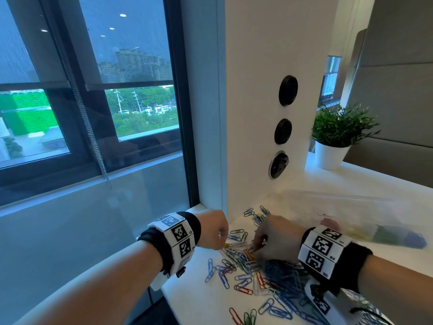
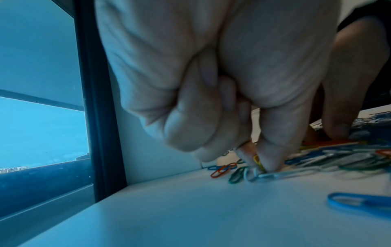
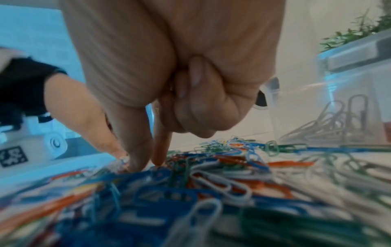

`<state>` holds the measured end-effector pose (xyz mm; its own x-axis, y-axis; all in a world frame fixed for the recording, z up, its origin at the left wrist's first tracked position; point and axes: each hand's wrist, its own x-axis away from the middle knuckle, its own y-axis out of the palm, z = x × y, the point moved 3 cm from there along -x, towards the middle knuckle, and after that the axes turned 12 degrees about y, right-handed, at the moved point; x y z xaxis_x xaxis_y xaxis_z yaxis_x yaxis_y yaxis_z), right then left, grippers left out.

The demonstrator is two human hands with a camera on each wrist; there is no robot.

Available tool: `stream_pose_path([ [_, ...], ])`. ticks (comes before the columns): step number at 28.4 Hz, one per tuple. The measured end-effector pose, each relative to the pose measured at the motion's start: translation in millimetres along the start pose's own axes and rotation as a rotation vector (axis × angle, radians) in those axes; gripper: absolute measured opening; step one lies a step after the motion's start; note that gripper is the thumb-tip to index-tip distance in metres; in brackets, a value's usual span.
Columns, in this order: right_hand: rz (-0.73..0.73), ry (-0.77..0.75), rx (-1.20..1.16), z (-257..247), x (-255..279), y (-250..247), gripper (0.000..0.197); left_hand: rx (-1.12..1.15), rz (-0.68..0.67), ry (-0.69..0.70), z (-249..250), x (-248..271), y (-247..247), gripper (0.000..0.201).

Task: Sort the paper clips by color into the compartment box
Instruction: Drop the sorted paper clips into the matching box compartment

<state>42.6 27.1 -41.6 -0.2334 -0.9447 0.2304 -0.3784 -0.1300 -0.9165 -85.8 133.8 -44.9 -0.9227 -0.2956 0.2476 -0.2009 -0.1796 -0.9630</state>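
A heap of mixed paper clips [image 1: 248,261] in blue, red, green, white and yellow lies on the white table [image 1: 192,285]. My left hand [image 1: 222,247] reaches down at the heap's left edge. Its thumb and forefinger pinch a yellow clip [image 2: 258,163]. My right hand [image 1: 255,249] is close beside it, thumb and forefinger tips [image 3: 137,163] down in the heap at a yellow clip [image 1: 251,250]. Its other fingers are curled into the palm with a yellow glint inside. The clear compartment box [image 1: 351,216] stands blurred to the right, with sorted clips [image 3: 338,123] in it.
A white wall panel with round black sockets [image 1: 283,132] rises just behind the heap. A potted plant [image 1: 332,146] stands at the back right. The table's left edge [image 1: 164,287] drops off beside a window. Loose clips [image 1: 246,317] lie toward the front edge.
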Motion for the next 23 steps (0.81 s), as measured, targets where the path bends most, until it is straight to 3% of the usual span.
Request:
stream_pose_path([
  [9,-0.039,0.080,0.057,2,-2,-1,0.016,0.172,0.079,-0.017,-10,7,-9,0.010],
  [17,-0.035,0.095,-0.150,8,12,-13,0.011,0.324,0.110,-0.054,-14,19,-12,0.016],
  [19,-0.100,0.182,-0.337,13,20,-16,0.013,0.380,0.111,-0.053,-12,21,-13,0.014],
  [21,-0.244,0.314,-0.730,20,30,-14,0.026,0.505,0.108,-0.076,-7,24,-15,0.013],
  [23,-0.372,0.381,-1.107,24,39,-12,0.023,0.631,0.107,-0.095,-1,27,-17,0.012],
])
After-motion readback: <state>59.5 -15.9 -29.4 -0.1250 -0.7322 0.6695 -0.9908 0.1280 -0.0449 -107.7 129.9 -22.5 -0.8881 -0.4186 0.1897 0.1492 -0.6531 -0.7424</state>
